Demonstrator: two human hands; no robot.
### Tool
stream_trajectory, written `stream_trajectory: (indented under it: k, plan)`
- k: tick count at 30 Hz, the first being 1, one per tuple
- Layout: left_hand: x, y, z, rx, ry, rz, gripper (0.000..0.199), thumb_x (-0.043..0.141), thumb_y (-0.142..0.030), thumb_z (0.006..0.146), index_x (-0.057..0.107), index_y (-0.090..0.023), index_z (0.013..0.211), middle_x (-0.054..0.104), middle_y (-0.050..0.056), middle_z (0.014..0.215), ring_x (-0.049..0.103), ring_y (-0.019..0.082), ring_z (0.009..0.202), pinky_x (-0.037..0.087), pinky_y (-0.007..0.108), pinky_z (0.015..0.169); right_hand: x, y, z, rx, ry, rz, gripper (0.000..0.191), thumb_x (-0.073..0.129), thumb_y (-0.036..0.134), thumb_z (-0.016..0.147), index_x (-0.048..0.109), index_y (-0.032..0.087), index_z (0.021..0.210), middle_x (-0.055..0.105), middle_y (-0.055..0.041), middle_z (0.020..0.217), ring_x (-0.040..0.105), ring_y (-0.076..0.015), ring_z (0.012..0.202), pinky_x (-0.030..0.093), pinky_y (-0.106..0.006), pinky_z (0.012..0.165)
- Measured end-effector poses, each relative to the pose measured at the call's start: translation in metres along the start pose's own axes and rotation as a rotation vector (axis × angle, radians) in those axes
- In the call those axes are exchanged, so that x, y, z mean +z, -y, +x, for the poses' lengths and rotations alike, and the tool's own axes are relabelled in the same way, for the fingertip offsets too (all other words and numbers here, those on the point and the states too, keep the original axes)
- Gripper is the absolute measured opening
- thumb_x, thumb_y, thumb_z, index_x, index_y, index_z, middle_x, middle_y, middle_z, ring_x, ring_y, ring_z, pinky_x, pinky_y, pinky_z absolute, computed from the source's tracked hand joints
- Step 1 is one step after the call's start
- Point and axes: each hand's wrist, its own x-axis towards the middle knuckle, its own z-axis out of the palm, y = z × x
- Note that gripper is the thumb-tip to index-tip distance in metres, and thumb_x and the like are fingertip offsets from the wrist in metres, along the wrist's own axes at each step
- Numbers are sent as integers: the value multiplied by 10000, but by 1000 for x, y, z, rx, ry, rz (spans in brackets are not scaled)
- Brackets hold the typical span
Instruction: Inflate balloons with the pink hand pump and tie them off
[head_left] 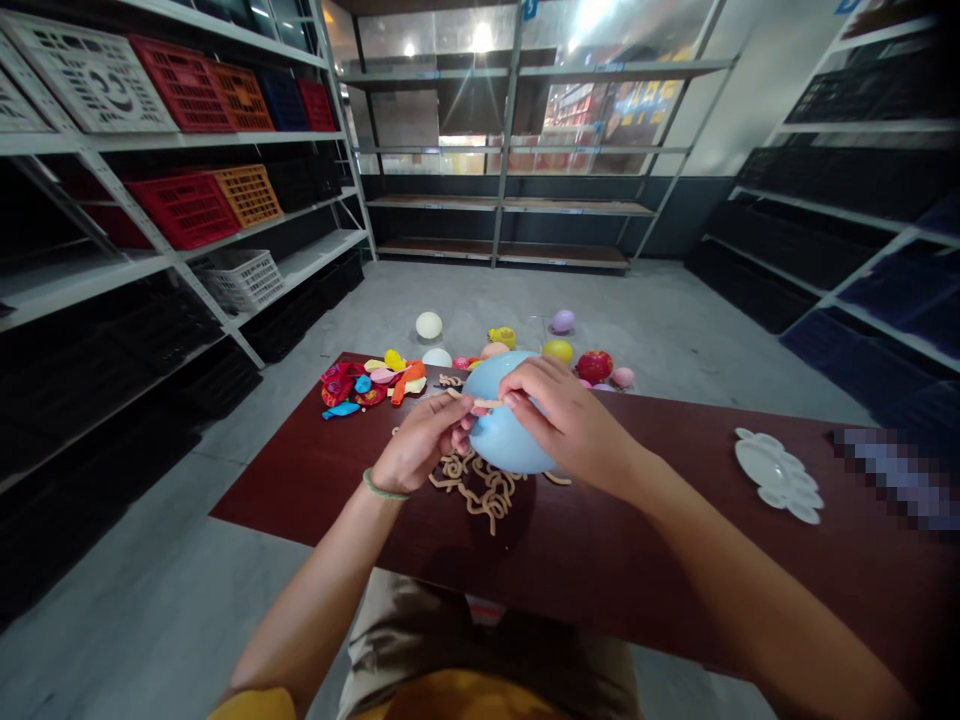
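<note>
A light blue inflated balloon (517, 440) is between my hands, above the dark red table. My left hand (433, 432), with a green band round the wrist, is closed in a pinch on one end of a short beige cord-like strip (487, 404). The fingertips of my right hand (559, 412) pinch the strip's other end, in front of the balloon. Whether either hand also grips the balloon's neck is hidden. Under the balloon lies a loose pile of curly beige strips (491, 492). To the left is a heap of uninflated balloons (375, 380) in several colours.
A white scalloped dish (778, 474) lies on the table's (630, 560) right side, near a blurred-out item. Inflated balloons, including a white one (429, 325) and a purple one (562, 321), lie on the floor beyond. Shelves with crates (184, 212) flank the room.
</note>
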Motion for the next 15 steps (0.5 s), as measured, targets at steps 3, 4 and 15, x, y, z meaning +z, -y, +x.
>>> stream_trajectory:
  k: [3, 4, 15]
  plan:
    - [-4, 1, 1, 0, 28, -10, 268, 770, -363, 778, 628, -137, 803, 479, -47, 609, 446, 38, 495, 350, 169, 470, -1, 0, -4, 13, 54, 65, 150, 447, 209, 968, 540, 235, 853, 614, -32, 872, 502, -202, 850, 418, -372, 803]
    - [-5, 2, 1, 0, 37, -11, 262, 779, -352, 769, 626, -143, 809, 469, -52, 589, 440, 40, 489, 346, 170, 468, -2, 0, -5, 18, 67, 77, 150, 463, 207, 955, 556, 236, 841, 615, -30, 867, 504, -203, 856, 417, -379, 816]
    - [-2, 6, 3, 84, 53, 192, 290, 760, -407, 773, 640, -168, 884, 553, -35, 644, 459, 59, 495, 376, 204, 479, 8, -14, -5, 43, -18, -9, 91, 605, 253, 908, 641, 269, 990, 658, -31, 983, 583, -220, 924, 445, -411, 880]
